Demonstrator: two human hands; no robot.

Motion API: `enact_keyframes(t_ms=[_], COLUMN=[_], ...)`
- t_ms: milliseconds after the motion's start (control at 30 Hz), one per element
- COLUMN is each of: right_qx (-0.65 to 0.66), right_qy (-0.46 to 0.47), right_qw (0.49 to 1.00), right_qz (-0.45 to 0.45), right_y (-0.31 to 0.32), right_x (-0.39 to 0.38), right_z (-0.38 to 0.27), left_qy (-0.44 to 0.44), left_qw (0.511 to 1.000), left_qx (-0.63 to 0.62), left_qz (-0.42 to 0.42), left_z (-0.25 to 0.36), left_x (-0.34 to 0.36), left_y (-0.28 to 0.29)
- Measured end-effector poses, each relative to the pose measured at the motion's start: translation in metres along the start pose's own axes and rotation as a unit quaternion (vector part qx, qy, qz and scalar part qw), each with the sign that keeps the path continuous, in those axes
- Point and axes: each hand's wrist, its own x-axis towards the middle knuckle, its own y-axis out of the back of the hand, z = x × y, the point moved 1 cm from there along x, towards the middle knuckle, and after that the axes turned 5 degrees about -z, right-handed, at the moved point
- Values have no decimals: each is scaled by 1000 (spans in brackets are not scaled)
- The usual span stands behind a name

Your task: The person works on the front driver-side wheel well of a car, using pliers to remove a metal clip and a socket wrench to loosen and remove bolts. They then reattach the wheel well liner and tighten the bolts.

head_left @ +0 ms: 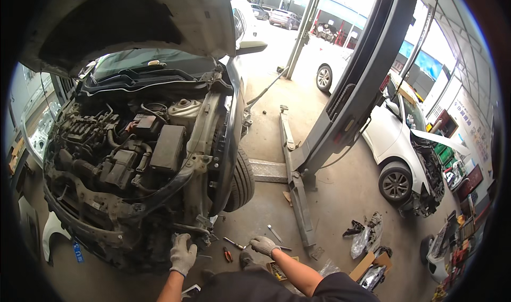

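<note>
Immediately left of the right hand [262, 245], a metal tool [232, 243] slants lengthwise toward it; left hand [183, 254] farther off; neither grip determinable.

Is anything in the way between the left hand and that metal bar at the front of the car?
Nothing visible: the left hand is right by the metal bar, though whether they touch isn't clear.

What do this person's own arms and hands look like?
The left hand and right hand wear pale greyish fabric gloves ending around the wrists. The visible forearms are bare. A dark short sleeve covers the upper right arm; no left sleeve can be made out.
</note>
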Motion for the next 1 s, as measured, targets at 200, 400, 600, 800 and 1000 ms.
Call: enact_keyframes(t_ms=[200,400,600,800,1000], right_qx=[29,46,-68,-88,-87], right_qy=[-48,-57,-53,7,1], right_qw=[996,993,991,991,987], right_qz=[-72,-98,-102,-102,-136], right_y=[11,47,55,54,53], right_x=[16,9,28,32,33], right_z=[26,7,3,-27,-44], left_qy=[-23,52,146,220,256], left_qw=[999,999,989,975,963], left_qx=[12,-1,-36,-43,-72], left_qz=[28,14,8,7,34], left_z=[6,5,14,3,-29], left_x=[23,22,-6,-33,-60], left_y=[-11,-29,-38,-43,-54])
